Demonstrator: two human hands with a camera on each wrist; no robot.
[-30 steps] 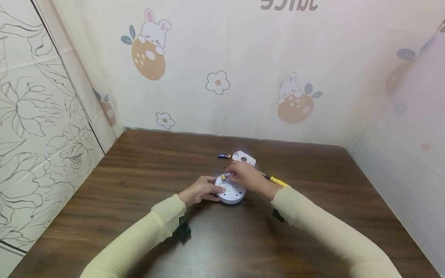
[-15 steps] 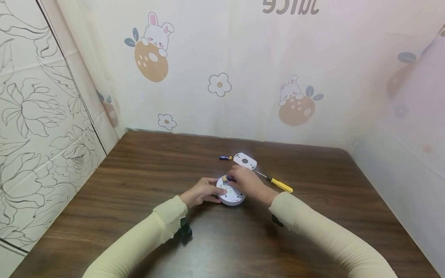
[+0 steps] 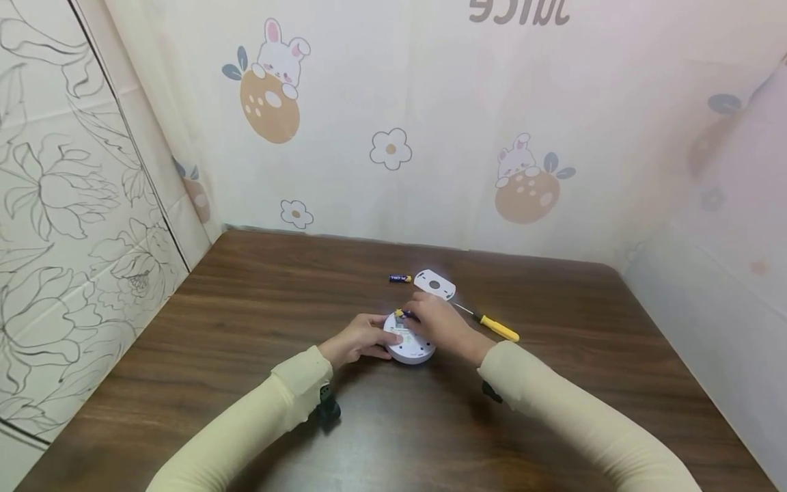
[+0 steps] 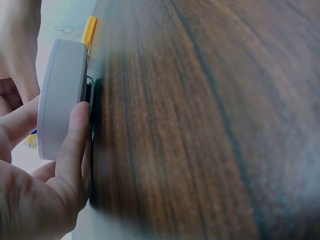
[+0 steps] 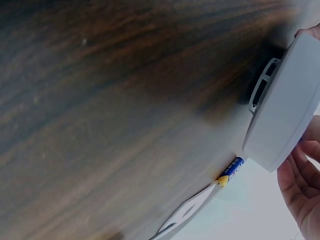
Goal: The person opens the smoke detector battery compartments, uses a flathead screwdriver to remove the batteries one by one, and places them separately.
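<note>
A round white smoke detector is held face down close over the wooden table, its slotted back facing up. My left hand grips its left side, thumb on the back and fingers along the rim and underneath, as the left wrist view shows. My right hand is over the far right part of the back and pinches a blue and yellow battery at the battery compartment. Most of that battery is hidden by the fingers; its yellow end pokes out to the left. In the right wrist view a raised vent shows under the detector.
Another blue and yellow battery lies on the table beyond the hands. Beside it lies a white mounting plate with a round hole. A yellow-handled screwdriver lies to the right, its shaft pointing toward the plate. A patterned curtain hangs behind.
My right hand has shifted slightly nearer and turned, uncovering the screwdriver's handle and more of the plate. The battery in it now sits more tilted. My left hand keeps its grip on the smoke detector.
</note>
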